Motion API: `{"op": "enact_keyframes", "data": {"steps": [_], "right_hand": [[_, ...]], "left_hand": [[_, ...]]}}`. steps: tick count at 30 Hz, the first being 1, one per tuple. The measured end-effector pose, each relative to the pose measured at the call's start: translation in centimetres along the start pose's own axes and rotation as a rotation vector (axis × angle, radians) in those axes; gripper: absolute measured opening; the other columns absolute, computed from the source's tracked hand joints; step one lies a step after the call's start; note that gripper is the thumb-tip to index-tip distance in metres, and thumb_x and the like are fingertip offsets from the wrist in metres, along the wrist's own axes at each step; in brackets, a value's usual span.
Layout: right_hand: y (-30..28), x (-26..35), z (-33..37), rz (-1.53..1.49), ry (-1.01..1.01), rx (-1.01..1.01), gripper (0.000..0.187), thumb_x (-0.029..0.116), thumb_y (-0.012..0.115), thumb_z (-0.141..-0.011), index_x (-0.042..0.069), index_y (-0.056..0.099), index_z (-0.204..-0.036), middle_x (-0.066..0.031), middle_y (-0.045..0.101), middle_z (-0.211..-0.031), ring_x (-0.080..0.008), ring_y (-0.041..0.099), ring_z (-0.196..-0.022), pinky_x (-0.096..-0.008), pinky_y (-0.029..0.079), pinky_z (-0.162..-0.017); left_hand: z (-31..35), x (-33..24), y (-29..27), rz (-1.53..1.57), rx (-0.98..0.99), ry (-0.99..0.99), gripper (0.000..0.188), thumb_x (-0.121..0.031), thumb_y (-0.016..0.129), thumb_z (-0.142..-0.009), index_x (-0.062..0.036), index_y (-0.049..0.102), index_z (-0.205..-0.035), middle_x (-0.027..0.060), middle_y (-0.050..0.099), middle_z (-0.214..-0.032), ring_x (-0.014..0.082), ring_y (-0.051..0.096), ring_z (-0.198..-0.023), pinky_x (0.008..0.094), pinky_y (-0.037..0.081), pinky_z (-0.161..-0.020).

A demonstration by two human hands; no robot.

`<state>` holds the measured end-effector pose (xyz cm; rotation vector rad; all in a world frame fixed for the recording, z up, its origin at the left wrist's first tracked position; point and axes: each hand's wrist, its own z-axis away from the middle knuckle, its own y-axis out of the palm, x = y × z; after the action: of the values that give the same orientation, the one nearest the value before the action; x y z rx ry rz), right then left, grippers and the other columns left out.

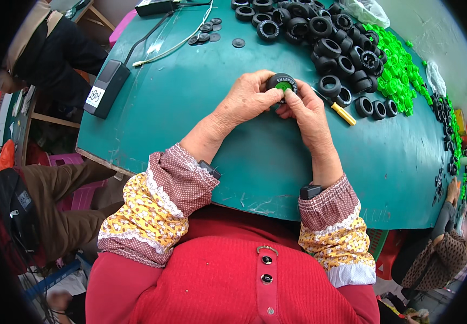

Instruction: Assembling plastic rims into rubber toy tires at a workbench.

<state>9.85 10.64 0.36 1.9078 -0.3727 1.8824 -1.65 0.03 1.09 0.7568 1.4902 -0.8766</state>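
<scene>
Between both hands, above the green tabletop, I hold a small black toy tyre (pixel 278 79) with a bright green hub (pixel 283 86) in its centre. My left hand (pixel 248 97) grips the tyre's left side, its thumb pressed on the green hub. My right hand (pixel 307 112) closes round the right side, its thumb also on the hub and its fingers curled behind. Just right of my right hand lies a screwdriver (pixel 343 114) with a yellow handle, its shaft pointing toward the pile of black tyres (pixel 346 65).
Green plastic hubs (pixel 395 70) are heaped beyond the tyres at the right. Several flat black discs (pixel 204 37) lie at the far left, near a white cable (pixel 177 52) and a black box (pixel 107 89). Other people sit or stand left and right of the green table (pixel 255 178).
</scene>
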Motion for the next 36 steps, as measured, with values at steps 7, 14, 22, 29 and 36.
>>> {"op": "enact_keyframes", "data": {"steps": [7, 14, 22, 29, 36], "right_hand": [[-0.4, -0.1, 0.0, 0.093, -0.004, 0.006, 0.029, 0.022, 0.053, -0.087, 0.003, 0.051, -0.108, -0.0013, 0.058, -0.086, -0.0065, 0.054, -0.07, -0.0183, 0.043, -0.059], [-0.1, -0.2, -0.1, -0.126, -0.041, -0.085, 0.03, 0.025, 0.052, -0.087, 0.002, 0.053, -0.106, -0.0016, 0.058, -0.089, -0.0073, 0.054, -0.075, -0.019, 0.044, -0.06], [0.6, -0.3, 0.0, -0.105, -0.06, -0.212, 0.028, 0.026, 0.052, -0.087, 0.002, 0.056, -0.101, -0.0017, 0.058, -0.089, -0.0059, 0.052, -0.073, -0.0169, 0.04, -0.058], [0.7, -0.1, 0.3, -0.203, -0.026, -0.046, 0.03, 0.029, 0.049, -0.089, 0.002, 0.056, -0.1, 0.0002, 0.055, -0.083, -0.0043, 0.047, -0.068, -0.0172, 0.039, -0.059], [1.5, -0.1, 0.2, -0.333, 0.004, -0.059, 0.031, 0.028, 0.045, -0.09, 0.001, 0.052, -0.105, -0.0006, 0.054, -0.081, -0.0045, 0.046, -0.063, -0.0173, 0.039, -0.055]], "left_hand": [[-0.5, 0.4, -0.5, 0.05, 0.066, 0.093, 0.028, -0.015, 0.058, -0.082, 0.0033, 0.054, -0.104, 0.005, 0.059, -0.088, 0.01, 0.055, -0.079, 0.0226, 0.046, -0.072], [-0.4, 0.7, 0.4, -0.012, 0.025, 0.085, 0.029, -0.017, 0.059, -0.082, 0.0026, 0.054, -0.104, 0.0039, 0.058, -0.086, 0.0092, 0.054, -0.077, 0.0228, 0.046, -0.071], [-0.1, 0.1, 0.7, 0.123, 0.081, -0.038, 0.031, -0.017, 0.063, -0.078, 0.0002, 0.052, -0.101, 0.0056, 0.058, -0.081, 0.01, 0.056, -0.066, 0.0213, 0.047, -0.061], [0.0, 0.0, 0.7, 0.424, 0.228, -0.231, 0.027, -0.017, 0.064, -0.076, -0.0001, 0.055, -0.094, 0.0068, 0.059, -0.08, 0.0109, 0.057, -0.063, 0.0205, 0.048, -0.06], [0.0, 0.5, 0.7, 0.366, 0.183, -0.17, 0.024, -0.021, 0.064, -0.076, -0.0019, 0.057, -0.089, 0.0046, 0.06, -0.076, 0.0101, 0.056, -0.061, 0.02, 0.047, -0.059]]}}
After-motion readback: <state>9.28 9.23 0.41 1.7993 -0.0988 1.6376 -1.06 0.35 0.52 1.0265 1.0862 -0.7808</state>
